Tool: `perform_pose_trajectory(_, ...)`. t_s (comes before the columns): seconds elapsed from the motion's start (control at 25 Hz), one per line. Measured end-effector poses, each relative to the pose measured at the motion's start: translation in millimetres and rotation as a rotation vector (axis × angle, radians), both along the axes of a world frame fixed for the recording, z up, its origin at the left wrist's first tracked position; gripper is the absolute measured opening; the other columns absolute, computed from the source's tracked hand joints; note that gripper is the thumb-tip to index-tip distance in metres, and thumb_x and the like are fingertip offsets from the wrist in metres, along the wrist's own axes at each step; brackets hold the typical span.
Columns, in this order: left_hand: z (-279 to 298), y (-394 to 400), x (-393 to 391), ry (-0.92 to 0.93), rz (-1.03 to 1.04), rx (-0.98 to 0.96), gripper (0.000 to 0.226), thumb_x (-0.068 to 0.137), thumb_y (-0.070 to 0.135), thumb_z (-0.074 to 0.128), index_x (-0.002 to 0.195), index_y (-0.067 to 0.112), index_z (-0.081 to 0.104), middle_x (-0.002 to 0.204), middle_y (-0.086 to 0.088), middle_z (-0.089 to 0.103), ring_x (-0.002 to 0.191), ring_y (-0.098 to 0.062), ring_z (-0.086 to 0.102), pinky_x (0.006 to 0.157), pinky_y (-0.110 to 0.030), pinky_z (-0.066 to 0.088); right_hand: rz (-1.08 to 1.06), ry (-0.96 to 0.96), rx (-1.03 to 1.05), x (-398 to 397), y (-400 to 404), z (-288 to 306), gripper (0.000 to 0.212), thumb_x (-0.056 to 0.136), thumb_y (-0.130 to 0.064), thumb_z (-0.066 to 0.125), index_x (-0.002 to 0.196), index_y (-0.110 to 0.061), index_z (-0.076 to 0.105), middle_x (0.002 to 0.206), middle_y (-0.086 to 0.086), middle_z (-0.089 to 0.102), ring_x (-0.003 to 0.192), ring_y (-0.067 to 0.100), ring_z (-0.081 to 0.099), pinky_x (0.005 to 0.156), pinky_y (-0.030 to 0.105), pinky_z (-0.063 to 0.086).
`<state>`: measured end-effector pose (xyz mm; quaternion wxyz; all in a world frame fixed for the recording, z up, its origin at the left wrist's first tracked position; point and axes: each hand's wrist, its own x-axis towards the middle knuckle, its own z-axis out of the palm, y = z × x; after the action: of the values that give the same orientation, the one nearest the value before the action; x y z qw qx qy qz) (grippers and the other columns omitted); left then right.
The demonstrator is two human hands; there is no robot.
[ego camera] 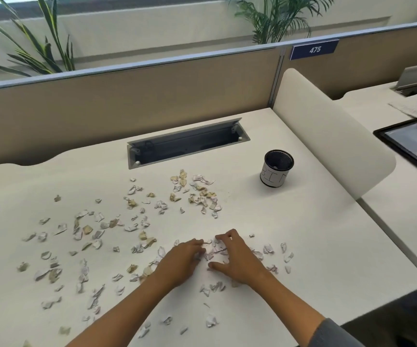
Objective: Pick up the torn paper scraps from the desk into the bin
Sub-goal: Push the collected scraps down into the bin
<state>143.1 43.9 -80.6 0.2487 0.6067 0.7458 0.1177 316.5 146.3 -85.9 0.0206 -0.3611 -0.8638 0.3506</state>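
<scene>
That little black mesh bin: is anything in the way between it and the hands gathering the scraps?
Nothing visible blocks it. Between both hands and the black mesh bin lies bare white desk, with only a few torn paper scraps scattered flat to its left.

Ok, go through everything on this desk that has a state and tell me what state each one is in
paper scraps: scattered across the desk, not yet binned.
small pile of scraps: gathered between both hands.
left hand: fingers curled onto the pile.
right hand: fingers curled onto the pile.
bin: upright, open-topped, apart from the scraps.
cable hatch: lid open.
desk: littered.
</scene>
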Motion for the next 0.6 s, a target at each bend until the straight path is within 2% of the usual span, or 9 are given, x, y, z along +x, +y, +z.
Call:
perform_pose_trajectory(0.16,-4.2,-2.7,-1.5,0.076,0.022,0.034,0.026,0.095,0.015,0.05,0.109,0.018,0.073,0.134,0.002,0.061,0.121,-0.017,0.058,0.099,-0.03,0.048,0.0,0.004,0.073,-13.7,-12.4,-1.2,0.056,0.081,-0.051,0.066,0.129,-0.027,0.048,0.12,-0.005,0.037,0.103,0.012,0.05,0.082,0.023,0.046)
perform_pose_trajectory(0.24,-6.2,-5.9,-0.3,0.1,0.039,0.052,0.025,0.095,0.013,0.048,0.098,0.015,0.073,0.117,0.002,0.068,0.107,-0.018,0.063,0.088,-0.032,0.052,0.005,0.023,0.104,-17.9,-17.0,-2.2,0.041,0.087,-0.044,0.063,0.122,-0.025,0.052,0.116,-0.004,0.038,0.098,0.013,0.05,0.079,0.023,0.047)
perform_pose_trajectory(0.32,-8.1,-8.9,0.1,0.122,0.053,0.045,0.025,0.094,0.013,0.046,0.091,0.015,0.07,0.101,0.004,0.068,0.094,-0.017,0.064,0.079,-0.033,0.052,0.008,0.049,0.116,-19.4,-19.2,-2.4,0.027,0.092,-0.036,0.058,0.115,-0.022,0.054,0.113,-0.003,0.041,0.095,0.014,0.052,0.077,0.023,0.046)
perform_pose_trajectory(0.44,-11.7,-10.7,-2.7,0.111,0.099,0.038,0.024,0.092,0.013,0.047,0.09,0.017,0.07,0.096,0.005,0.067,0.088,-0.017,0.064,0.077,-0.034,0.053,0.009,0.073,0.122,-18.2,-18.9,-1.9,0.013,0.095,-0.025,0.053,0.107,-0.018,0.055,0.108,-0.003,0.045,0.088,0.015,0.053,0.072,0.022,0.043)
perform_pose_trajectory(0.6,-5.2,-2.5,-3.3,0.058,0.199,0.037,0.02,0.087,0.011,0.057,0.091,0.018,0.076,0.094,0.006,0.071,0.089,-0.015,0.065,0.079,-0.028,0.052,0.021,0.061,0.135,-16.8,-13.4,-0.6,0.01,0.094,-0.016,0.051,0.102,-0.013,0.057,0.103,-0.002,0.051,0.084,0.018,0.055,0.07,0.026,0.043)
